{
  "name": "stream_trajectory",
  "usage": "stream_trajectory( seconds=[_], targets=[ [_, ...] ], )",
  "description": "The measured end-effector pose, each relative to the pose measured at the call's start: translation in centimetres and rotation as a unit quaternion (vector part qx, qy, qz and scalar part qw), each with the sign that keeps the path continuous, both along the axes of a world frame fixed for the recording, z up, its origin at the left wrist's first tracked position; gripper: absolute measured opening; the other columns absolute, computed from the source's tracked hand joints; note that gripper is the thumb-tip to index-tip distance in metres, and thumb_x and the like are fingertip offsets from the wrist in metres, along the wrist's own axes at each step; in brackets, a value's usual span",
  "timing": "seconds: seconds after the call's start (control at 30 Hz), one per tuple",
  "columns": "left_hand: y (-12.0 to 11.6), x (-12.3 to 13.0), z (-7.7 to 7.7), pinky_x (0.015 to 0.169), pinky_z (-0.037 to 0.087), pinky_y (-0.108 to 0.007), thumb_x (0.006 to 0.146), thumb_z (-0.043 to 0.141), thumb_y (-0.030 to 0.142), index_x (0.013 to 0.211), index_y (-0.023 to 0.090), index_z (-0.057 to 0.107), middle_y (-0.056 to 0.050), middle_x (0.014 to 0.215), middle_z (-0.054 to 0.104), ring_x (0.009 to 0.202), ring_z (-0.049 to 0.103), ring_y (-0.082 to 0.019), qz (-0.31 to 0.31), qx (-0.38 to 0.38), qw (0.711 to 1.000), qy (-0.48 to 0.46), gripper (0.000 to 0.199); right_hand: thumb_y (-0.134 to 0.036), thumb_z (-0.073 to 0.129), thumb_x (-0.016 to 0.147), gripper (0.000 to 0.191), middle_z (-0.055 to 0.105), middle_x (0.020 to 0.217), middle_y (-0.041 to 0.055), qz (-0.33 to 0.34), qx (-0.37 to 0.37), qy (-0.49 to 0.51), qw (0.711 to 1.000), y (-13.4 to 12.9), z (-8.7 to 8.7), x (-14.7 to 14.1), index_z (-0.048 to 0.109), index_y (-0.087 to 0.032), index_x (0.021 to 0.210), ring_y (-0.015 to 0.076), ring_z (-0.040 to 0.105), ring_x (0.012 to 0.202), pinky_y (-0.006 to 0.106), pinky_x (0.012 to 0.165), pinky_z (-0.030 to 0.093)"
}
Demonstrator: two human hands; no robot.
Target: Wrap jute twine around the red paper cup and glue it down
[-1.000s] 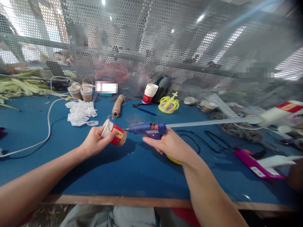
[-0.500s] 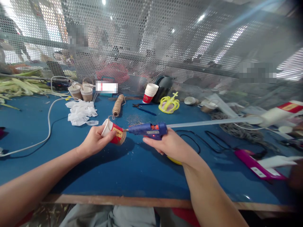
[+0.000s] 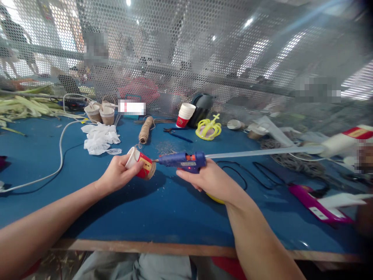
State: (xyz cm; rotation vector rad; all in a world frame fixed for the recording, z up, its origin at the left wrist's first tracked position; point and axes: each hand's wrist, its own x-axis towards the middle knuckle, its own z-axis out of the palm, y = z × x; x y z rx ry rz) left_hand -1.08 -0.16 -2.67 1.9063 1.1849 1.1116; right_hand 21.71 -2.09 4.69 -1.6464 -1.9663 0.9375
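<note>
Paper cup (image 3: 142, 163) tipped on its side over the table (image 3: 163, 225), mouth toward ten o'clock and base toward four. White gloves (image 3: 100, 138) lie well apart from it, at ten o'clock. The left hand (image 3: 118, 173) pinches the cup, thumb over the red label side; a light, even hold should avoid crushing the paper wall. Twine (image 3: 152, 172) wraps the base end, and at twelve o'clock from the cup lies the twine spool (image 3: 145, 130); any slack there is best left free of the glue.

At three o'clock from the cup, the nozzle (image 3: 156, 160) of the glue gun (image 3: 182, 160) meets the cup's edge or stands just beside it; contact is too small to tell. The step looks like laying glue beside the twine, so a thin bead, with the cup turned rather than the gun swung, would probably stay neatest. The left thumb should sit well clear of the tip.

The right hand (image 3: 208, 177) wraps round the gun's handle; whether the trigger is squeezed I cannot tell. The long glue stick (image 3: 256, 151) juts toward three o'clock, so a level wrist would help. Mind the black cable (image 3: 266, 177) beyond.
</note>
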Motion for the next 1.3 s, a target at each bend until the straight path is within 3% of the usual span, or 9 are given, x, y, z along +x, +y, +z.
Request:
stream_trajectory(
  seconds=[0.47,0.77,1.03,1.3],
  targets=[
    [-0.1,0.2,-0.1,0.048,0.037,-0.02,0.078,0.047,0.038,0.067,0.01,0.06,0.0,0.053,0.052,0.049,0.043,-0.01,0.024,-0.018,1.0,-0.009,0.033,-0.035,0.058,0.071,0.021,0.044,0.038,-0.006,-0.006,-0.014,-0.007,1.0,-0.1,0.0,-0.2,0.049,-0.018,0.061,0.0083,0.041,0.037,0.021,0.04,0.034],
    [0.1,0.3,-0.2,0.047,0.036,-0.02,0.076,0.049,0.039,0.063,0.011,0.059,0.001,0.052,0.053,0.047,0.042,-0.009,0.037,-0.035,0.998,-0.031,0.033,-0.033,0.058,0.071,0.027,0.045,0.036,-0.0055,-0.001,-0.001,-0.046,0.999,-0.2,0.0,-0.3,0.045,-0.02,0.052,0.0092,0.043,0.036,0.023,0.041,0.034],
    [-0.1,0.9,0.7,0.05,0.038,-0.02,0.072,0.052,0.04,0.065,0.011,0.063,-0.001,0.057,0.06,0.05,0.046,-0.011,0.05,-0.066,0.993,-0.087,0.032,-0.03,0.056,0.073,0.012,0.047,0.038,-0.0061,0.02,0.048,-0.047,0.998,-0.4,-0.4,-0.6,0.059,-0.021,0.066,0.0123,0.047,0.041,0.024,0.045,0.036],
    [0.2,0.9,0.2,0.045,0.035,-0.022,0.072,0.053,0.043,0.063,0.01,0.064,-0.003,0.053,0.061,0.046,0.046,-0.011,0.076,-0.109,0.985,-0.108,0.035,-0.031,0.057,0.071,0.013,0.064,0.067,-0.0005,0.037,0.091,-0.07,0.993,-0.5,-1.1,-0.9,0.064,-0.02,0.075,0.0154,0.056,0.063,0.024,0.056,0.041]
  ],
)
